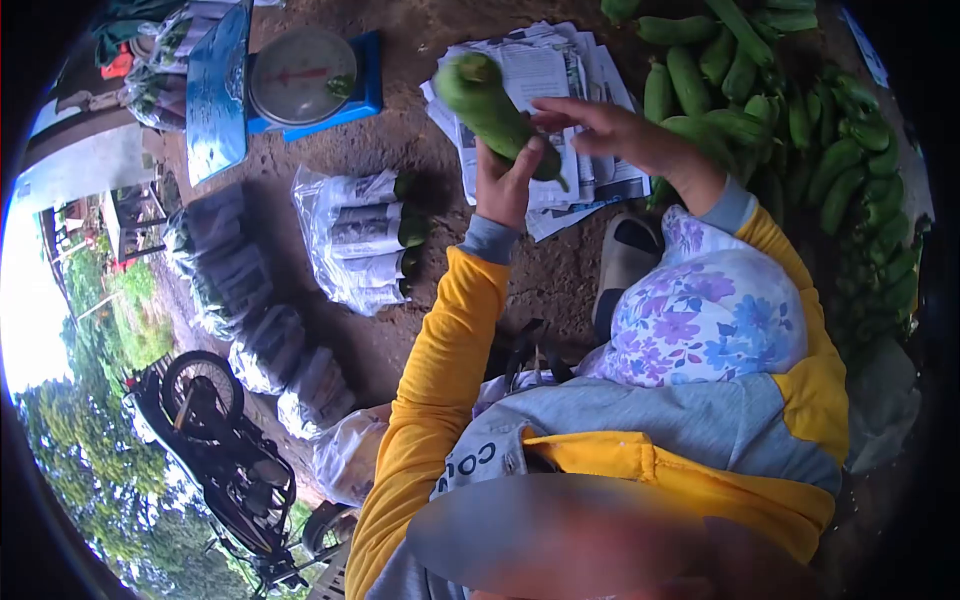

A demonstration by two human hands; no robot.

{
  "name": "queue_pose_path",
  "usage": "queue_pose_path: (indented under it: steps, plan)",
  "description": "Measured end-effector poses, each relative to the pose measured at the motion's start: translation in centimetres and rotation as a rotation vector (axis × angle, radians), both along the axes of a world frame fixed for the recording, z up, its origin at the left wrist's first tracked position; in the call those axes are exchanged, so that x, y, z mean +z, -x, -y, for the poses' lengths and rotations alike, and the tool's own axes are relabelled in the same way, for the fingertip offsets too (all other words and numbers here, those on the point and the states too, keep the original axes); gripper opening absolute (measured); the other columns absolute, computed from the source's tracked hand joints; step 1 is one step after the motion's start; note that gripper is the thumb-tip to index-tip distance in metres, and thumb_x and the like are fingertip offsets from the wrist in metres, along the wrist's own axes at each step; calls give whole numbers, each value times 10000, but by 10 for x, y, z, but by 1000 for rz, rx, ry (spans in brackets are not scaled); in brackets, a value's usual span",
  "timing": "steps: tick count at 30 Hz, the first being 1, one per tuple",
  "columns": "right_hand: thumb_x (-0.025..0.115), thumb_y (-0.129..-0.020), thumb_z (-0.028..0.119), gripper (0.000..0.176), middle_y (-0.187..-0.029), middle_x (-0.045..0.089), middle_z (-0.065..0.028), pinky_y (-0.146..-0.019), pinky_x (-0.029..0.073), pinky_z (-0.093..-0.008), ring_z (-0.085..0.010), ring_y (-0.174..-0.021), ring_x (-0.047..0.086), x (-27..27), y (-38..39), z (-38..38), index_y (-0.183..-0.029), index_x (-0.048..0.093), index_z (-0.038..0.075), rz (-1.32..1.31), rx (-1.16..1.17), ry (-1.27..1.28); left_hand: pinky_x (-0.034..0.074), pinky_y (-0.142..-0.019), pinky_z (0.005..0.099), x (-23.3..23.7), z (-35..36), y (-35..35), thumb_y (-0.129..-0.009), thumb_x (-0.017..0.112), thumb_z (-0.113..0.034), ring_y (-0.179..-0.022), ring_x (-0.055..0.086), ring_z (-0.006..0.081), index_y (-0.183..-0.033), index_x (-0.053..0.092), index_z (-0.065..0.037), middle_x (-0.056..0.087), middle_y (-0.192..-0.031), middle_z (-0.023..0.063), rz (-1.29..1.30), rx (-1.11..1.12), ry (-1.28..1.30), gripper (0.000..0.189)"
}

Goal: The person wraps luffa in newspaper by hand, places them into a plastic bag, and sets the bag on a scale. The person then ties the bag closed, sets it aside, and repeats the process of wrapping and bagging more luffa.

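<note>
My left hand (505, 183) is wrapped round the lower part of a long green vegetable (487, 110), with its thumb across the near side. The vegetable tilts, its thick blunt end up and to the left, its thin stem pointing down to the right. Beside it, my right hand (645, 145) is open, fingers stretched toward the vegetable and the thumb apart. Beneath both hands lies a spread stack of newspaper sheets (590, 80) on the ground.
A heap of similar green vegetables (840, 180) lies at the right. Wrapped vegetables in a clear bag (350, 235) rest left of my forearm, with more packed bags (225, 260) beyond. A blue scale (305, 75) stands at upper left; a motorcycle (230, 460) is at lower left.
</note>
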State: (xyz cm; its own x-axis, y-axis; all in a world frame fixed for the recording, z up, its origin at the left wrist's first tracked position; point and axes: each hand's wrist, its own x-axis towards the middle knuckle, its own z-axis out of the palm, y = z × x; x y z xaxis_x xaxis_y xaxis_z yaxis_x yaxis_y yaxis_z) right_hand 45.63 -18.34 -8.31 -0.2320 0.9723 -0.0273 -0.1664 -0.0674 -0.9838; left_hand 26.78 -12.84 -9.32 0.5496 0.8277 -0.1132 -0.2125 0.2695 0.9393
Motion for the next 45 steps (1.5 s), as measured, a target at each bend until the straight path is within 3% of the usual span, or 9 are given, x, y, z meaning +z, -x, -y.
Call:
queue_pose_path:
  steps: [3, 4, 7, 10, 11, 16, 23, 32, 45]
  plan:
    - [676, -825, 171, 644, -1163, 531, -107, -906, 434, -313, -187, -1084, 524, -22, 44, -10, -1360, 335, 56, 137, -118, -24, 395, -924, 343, -16, -7, 4, -873, 613, -262, -1080, 506, 243, -1225, 414, -9, 508, -1185, 131, -67, 3, -18, 477]
    - [651, -841, 154, 598, -1081, 563, -78, -761, 493, -279, -150, -936, 584, -24, 48, -10, -1349, 346, 68, -124, -133, 207, 377, -944, 367, -25, -15, 11, -858, 623, -286, -1115, 485, 273, -1245, 405, -17, 488, -1217, 153, -243, -31, -261, 520]
    - [650, -825, 128, 579, -997, 590, -29, -623, 491, -246, -104, -822, 593, -59, 45, -19, -1329, 369, 73, 100, -187, 235, 257, -1043, 482, -62, -21, 51, -778, 656, -377, -1285, 323, 355, -1338, 370, -66, 350, -1387, 187, -879, -121, -781, 701]
    - [670, -785, 124, 618, -1075, 577, -151, -803, 480, -358, -264, -955, 592, -114, 43, -23, -1322, 371, 70, 635, -390, -135, 237, -1064, 488, -89, -11, 91, -736, 700, -312, -1338, 260, 300, -1380, 334, -109, 294, -1447, 109, -1346, -530, -972, 768]
    - [673, -773, 109, 634, -1094, 563, -157, -842, 457, -362, -280, -984, 570, -118, 42, -22, -1329, 368, 76, 694, -398, -139, 237, -1063, 511, -109, -8, 103, -712, 699, -242, -1347, 247, 262, -1361, 369, -117, 296, -1453, 29, -1350, -527, -982, 739]
    - [688, -735, 90, 683, -1158, 509, -152, -927, 409, -382, -324, -1074, 496, -137, 46, -14, -1341, 372, 105, 881, -379, -110, 259, -1048, 489, -142, -9, 112, -697, 674, -159, -1295, 324, 272, -1303, 455, -122, 375, -1399, 48, -1226, -398, -1085, 646]
    - [689, -743, 143, 664, -1136, 513, -150, -910, 415, -393, -324, -1048, 499, -147, 50, -8, -1331, 382, 107, 1008, -458, -250, 307, -996, 456, -118, -31, 109, -789, 621, -345, -1206, 411, 316, -1220, 550, -114, 503, -1288, 50, -1030, -462, -1064, 494]
    - [666, -784, 191, 642, -1131, 505, -151, -901, 416, -387, -311, -1049, 499, -152, 66, -6, -1351, 371, 129, 972, -552, -133, 397, -889, 410, -126, -21, 92, -678, 706, -214, -1082, 506, 208, -1114, 606, -116, 535, -1203, 12, -1109, -370, -1187, 458]
    - [745, -676, 151, 668, -1316, 389, -96, -1013, 348, -398, -296, -1197, 406, -130, 50, 5, -1274, 447, 121, 1102, -406, -403, 363, -1005, 415, -129, -26, 93, -709, 721, -221, -1190, 462, 271, -1166, 585, -143, 509, -1274, 56, -1038, -477, -1192, 483]
